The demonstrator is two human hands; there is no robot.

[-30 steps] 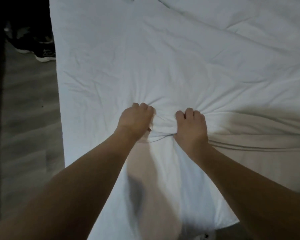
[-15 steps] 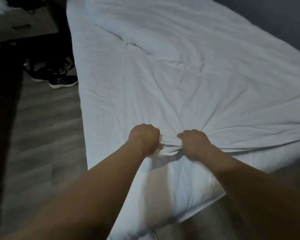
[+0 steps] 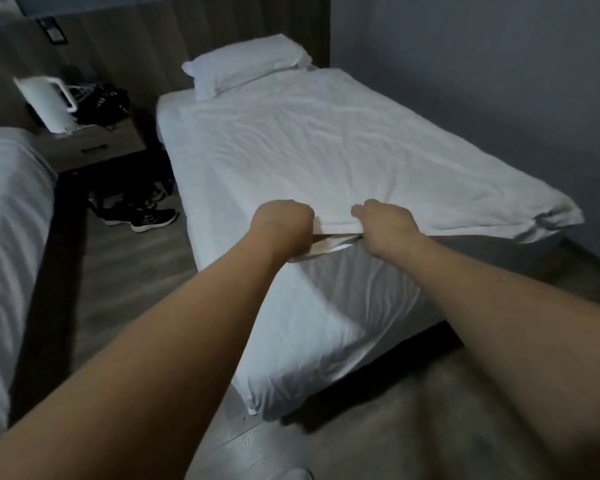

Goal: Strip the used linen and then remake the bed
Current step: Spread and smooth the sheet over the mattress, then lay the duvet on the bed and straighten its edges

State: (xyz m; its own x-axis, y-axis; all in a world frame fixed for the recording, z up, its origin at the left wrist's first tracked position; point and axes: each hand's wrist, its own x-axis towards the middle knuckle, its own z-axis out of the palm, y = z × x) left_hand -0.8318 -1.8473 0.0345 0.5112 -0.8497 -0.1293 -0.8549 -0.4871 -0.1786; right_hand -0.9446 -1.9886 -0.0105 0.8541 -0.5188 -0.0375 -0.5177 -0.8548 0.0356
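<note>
Both fists on duvet [image 3: 326,161] edge

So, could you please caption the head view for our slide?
Both hands, left hand and right hand, grip the white duvet's foot edge; pillow at the headboard.

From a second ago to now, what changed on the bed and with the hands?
Both hands, left and right, have pulled the white duvet's foot edge toward the person and lifted it off the mattress. Neither hand let go; they stay close together.
</note>
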